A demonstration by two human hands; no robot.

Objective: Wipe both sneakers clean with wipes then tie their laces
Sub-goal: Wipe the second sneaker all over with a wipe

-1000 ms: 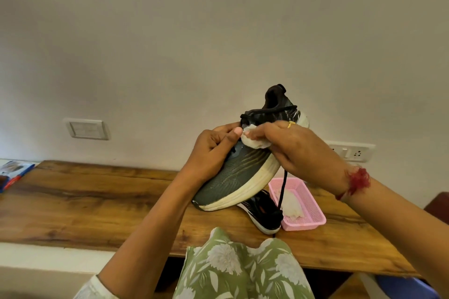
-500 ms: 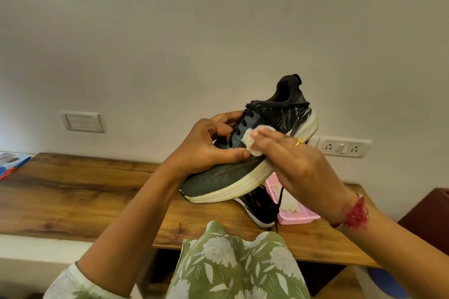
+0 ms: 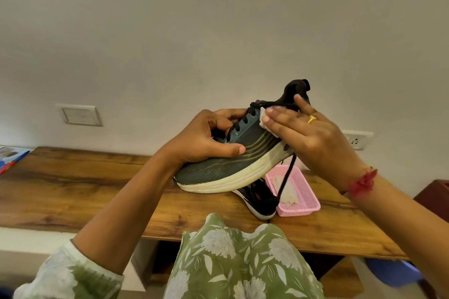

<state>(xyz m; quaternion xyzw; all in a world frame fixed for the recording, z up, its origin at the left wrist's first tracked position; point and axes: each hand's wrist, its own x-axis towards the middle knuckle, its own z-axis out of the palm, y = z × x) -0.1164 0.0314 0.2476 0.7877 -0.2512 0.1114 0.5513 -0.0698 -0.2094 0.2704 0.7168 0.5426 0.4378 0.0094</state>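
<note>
One sneaker (image 3: 218, 170) is held above the bench (image 3: 73, 189), heel raised toward 2 o'clock: the left hand (image 3: 204, 138) grips its forefoot, the right hand (image 3: 313, 143) presses a wipe (image 3: 263, 120) against its upper with straight fingers.

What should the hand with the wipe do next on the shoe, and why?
Probably slide the wipe down onto the white sole. The right hand presses it flat against the upper beside the laces, while the left hand grips the front of the sneaker. The sole below looks dingy.
</note>
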